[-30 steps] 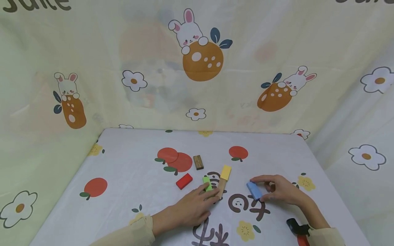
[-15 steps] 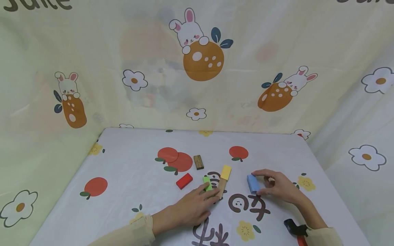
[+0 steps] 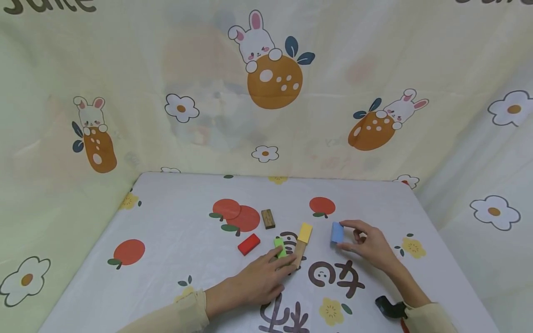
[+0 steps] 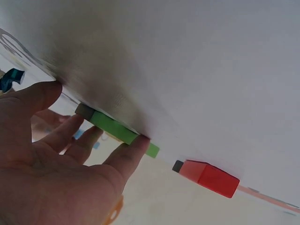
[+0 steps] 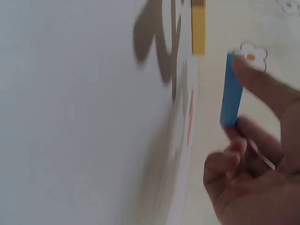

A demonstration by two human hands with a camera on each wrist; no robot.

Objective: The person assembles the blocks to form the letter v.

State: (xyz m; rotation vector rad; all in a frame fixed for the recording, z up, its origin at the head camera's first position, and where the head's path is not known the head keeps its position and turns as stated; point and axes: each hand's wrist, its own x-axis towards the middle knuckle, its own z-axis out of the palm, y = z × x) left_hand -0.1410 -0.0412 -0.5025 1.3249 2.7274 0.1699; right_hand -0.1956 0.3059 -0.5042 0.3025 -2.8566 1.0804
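My right hand [image 3: 372, 245] pinches a blue rectangular block [image 3: 337, 233] by its two ends, thumb against one and fingertips against the other. In the right wrist view the blue block [image 5: 231, 90] hangs off the tabletop. My left hand [image 3: 262, 276] rests with extended fingers on a green block [image 3: 280, 247] and a light wooden block [image 3: 299, 254]. A yellow block [image 3: 305, 233] lies end to end with the wooden one, forming a slanted line. Fingertips partly cover the green block [image 4: 115, 129] in the left wrist view.
Left of the green block lies a red block [image 3: 249, 244], and behind it a dark brown wooden block [image 3: 268, 219]. A white cloth [image 3: 175, 222] printed with fruit and lettering covers the table. A patterned curtain [image 3: 200, 60] stands behind. A black device [image 3: 389, 307] sits at the right wrist.
My right hand has carried the blue block away from me and slightly left, turning it to stand straighter in the head view. The left hand and the other blocks stay put.
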